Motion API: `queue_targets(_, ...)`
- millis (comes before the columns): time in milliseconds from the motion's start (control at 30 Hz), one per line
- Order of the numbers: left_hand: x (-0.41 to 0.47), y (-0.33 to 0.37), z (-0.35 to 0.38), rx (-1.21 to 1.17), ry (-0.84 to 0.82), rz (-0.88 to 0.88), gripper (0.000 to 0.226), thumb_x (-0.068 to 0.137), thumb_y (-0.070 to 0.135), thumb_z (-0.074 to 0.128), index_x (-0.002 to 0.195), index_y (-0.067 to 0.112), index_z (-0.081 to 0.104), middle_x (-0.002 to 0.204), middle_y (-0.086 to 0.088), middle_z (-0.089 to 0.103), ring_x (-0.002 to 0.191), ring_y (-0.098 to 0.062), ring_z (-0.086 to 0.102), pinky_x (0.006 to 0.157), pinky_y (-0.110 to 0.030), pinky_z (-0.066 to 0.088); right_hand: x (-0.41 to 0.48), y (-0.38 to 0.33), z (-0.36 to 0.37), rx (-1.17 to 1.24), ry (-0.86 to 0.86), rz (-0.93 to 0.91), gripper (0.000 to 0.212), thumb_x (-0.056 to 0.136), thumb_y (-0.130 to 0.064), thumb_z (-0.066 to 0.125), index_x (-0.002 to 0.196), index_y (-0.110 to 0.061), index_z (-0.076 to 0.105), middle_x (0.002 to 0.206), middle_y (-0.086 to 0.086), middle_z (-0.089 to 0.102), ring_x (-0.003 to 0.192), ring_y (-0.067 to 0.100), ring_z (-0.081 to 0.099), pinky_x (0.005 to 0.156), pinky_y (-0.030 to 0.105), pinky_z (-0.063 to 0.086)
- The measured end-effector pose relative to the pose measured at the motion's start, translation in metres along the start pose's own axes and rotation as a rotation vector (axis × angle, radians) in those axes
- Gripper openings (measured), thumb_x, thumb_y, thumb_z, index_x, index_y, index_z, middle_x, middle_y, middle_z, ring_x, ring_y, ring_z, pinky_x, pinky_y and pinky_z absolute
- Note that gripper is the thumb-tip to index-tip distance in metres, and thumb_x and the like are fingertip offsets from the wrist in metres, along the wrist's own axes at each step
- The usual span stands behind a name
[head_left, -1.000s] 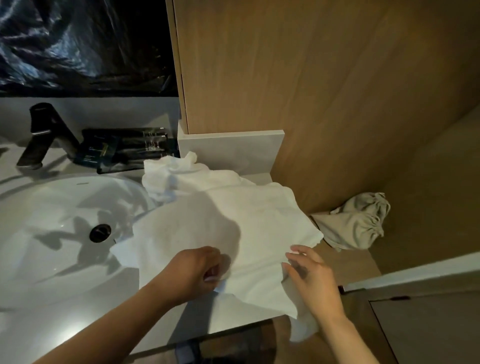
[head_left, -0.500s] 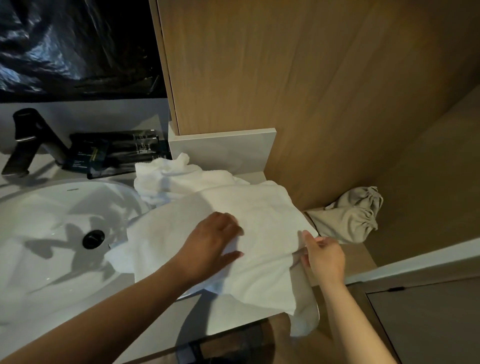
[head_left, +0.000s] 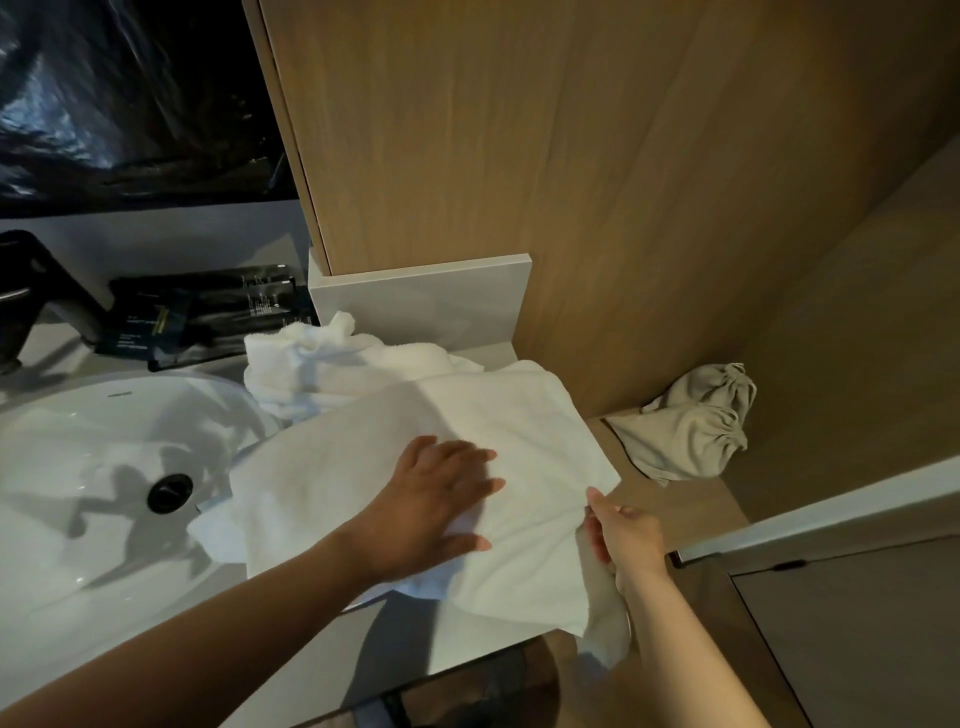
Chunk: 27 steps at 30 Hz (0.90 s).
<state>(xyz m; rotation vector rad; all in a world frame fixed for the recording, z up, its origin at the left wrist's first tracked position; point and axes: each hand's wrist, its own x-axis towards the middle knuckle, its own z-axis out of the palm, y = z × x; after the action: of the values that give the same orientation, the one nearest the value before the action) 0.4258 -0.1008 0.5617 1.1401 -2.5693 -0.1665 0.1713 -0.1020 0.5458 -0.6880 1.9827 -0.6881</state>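
A: Hands, state?

B: Left hand (head_left: 441, 499) flat, fingers spread, pressing on the white towel (head_left: 530, 426). Right hand (head_left: 623, 535) pinches the towel's near edge, thumb on top. Its other fingers are hidden under the cloth.

A: Where does the towel lie?

B: Spread under the left palm on the desk (head_left: 400, 639). One side laps over the sink (head_left: 67, 415) rim beside the left wrist. A corner hangs off the front edge below the right hand.

A: Step in hand?

B: Looks like smoothing before a fold. My judgement: use the left palm as anchor and draw the pinched edge outward until the cloth goes taut. Then sweep the palm toward the right hand to chase the creases out. Lift the hanging corner first, or its weight may drag the layer askew.

A: Surface and room?

B: Desk pale and smooth. Crumpled towel (head_left: 337, 364) just past the left fingertips, touching the flat one. Drain (head_left: 170, 491) and dark tap (head_left: 31, 296) well left of the left hand, dark packets (head_left: 208, 317) behind the crumpled towel. Wooden panel (head_left: 571, 182) ahead of both hands. Beige drawstring bag (head_left: 691, 421) beyond the right hand, apart from the towel. Black plastic sheet (head_left: 130, 93) high on the left. Dim light, with hard shadows in the basin.
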Motion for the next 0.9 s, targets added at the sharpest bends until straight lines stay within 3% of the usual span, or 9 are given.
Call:
queue_targets(100, 0.020, -0.012, -0.020, -0.087, 0.078, -0.090, 0.048, 0.084, 0.051, 0.062, 0.119, 0.018, 0.065, 0.128, -0.007, 0.060, 0.116, -0.028, 0.056, 0.098, -0.044, 0.044, 0.001, -0.009, 0.001, 0.047, -0.013, 0.037, 0.046, 0.092, -0.030, 0.066, 0.054, -0.010, 0.050, 0.035, -0.003, 0.043, 0.036, 0.013, 0.039, 0.046, 0.028, 0.033)
queue_targets(200, 0.049, -0.029, -0.034, -0.047, 0.023, -0.184, 0.056, 0.081, 0.042, 0.072, 0.124, 0.007, 0.062, 0.131, -0.017, 0.057, 0.119, -0.036, 0.054, 0.100, -0.048, 0.044, -0.004, -0.017, 0.005, 0.183, -0.042, 0.099, 0.038, 0.090, -0.026, 0.070, 0.063, -0.009, 0.049, 0.045, 0.000, 0.047, 0.041, 0.013, 0.039, 0.048, 0.027, 0.034)
queue_targets(367, 0.091, -0.050, -0.032, -0.050, -0.216, -0.420, 0.064, 0.092, 0.050, 0.053, 0.142, 0.012, 0.043, 0.142, -0.011, 0.046, 0.130, -0.027, 0.042, 0.109, -0.040, 0.032, -0.015, -0.021, 0.012, 0.210, -0.076, 0.120, 0.038, 0.090, -0.039, 0.067, 0.074, -0.009, 0.051, 0.062, 0.008, 0.053, 0.052, 0.015, 0.047, 0.055, 0.025, 0.041)
queue_targets(533, 0.107, -0.062, -0.020, -0.075, -0.332, -0.546, 0.058, 0.097, 0.050, 0.043, 0.141, 0.013, 0.043, 0.138, -0.013, 0.050, 0.128, -0.028, 0.044, 0.109, -0.035, 0.032, -0.025, -0.032, 0.023, 0.123, -0.132, 0.154, 0.042, 0.098, -0.045, 0.052, 0.077, -0.009, 0.053, 0.065, 0.008, 0.055, 0.053, 0.015, 0.049, 0.051, 0.023, 0.042)
queue_targets(700, 0.126, -0.074, -0.017, -0.117, -0.465, -0.632, 0.059, 0.100, 0.051, 0.034, 0.139, 0.008, 0.045, 0.141, -0.013, 0.050, 0.131, -0.027, 0.044, 0.106, -0.031, 0.031, -0.037, -0.030, 0.040, 0.200, -0.053, 0.150, 0.033, 0.101, -0.042, 0.046, 0.087, -0.014, 0.057, 0.077, 0.005, 0.063, 0.066, 0.015, 0.059, 0.047, 0.020, 0.044)
queue_targets(767, 0.132, -0.081, -0.020, -0.159, -0.495, -0.670, 0.061, 0.094, 0.055, 0.046, 0.131, 0.007, 0.052, 0.137, -0.012, 0.054, 0.125, -0.027, 0.049, 0.095, -0.029, 0.037, -0.041, -0.028, 0.043, 0.294, -0.032, 0.156, 0.028, 0.101, -0.041, 0.047, 0.093, -0.017, 0.058, 0.088, 0.006, 0.066, 0.077, 0.019, 0.063, 0.055, 0.023, 0.047)
queue_targets(833, 0.134, -0.090, -0.025, -0.235, -0.479, -0.703, 0.055, 0.084, 0.056, 0.062, 0.112, 0.009, 0.063, 0.120, -0.011, 0.063, 0.105, -0.026, 0.057, 0.077, -0.025, 0.038, -0.044, -0.026, 0.045, 0.362, -0.020, 0.153, 0.024, 0.100, -0.040, 0.048, 0.096, -0.019, 0.058, 0.094, 0.006, 0.068, 0.087, 0.022, 0.064, 0.064, 0.027, 0.050)
queue_targets(900, 0.134, -0.094, -0.029, -0.366, -0.465, -0.718, 0.046, 0.078, 0.053, 0.070, 0.095, 0.009, 0.065, 0.104, -0.009, 0.066, 0.089, -0.023, 0.057, 0.069, -0.026, 0.039, -0.047, -0.024, 0.047, 0.385, -0.006, 0.149, 0.024, 0.100, -0.040, 0.047, 0.096, -0.020, 0.059, 0.096, 0.004, 0.068, 0.091, 0.022, 0.063, 0.072, 0.029, 0.051)
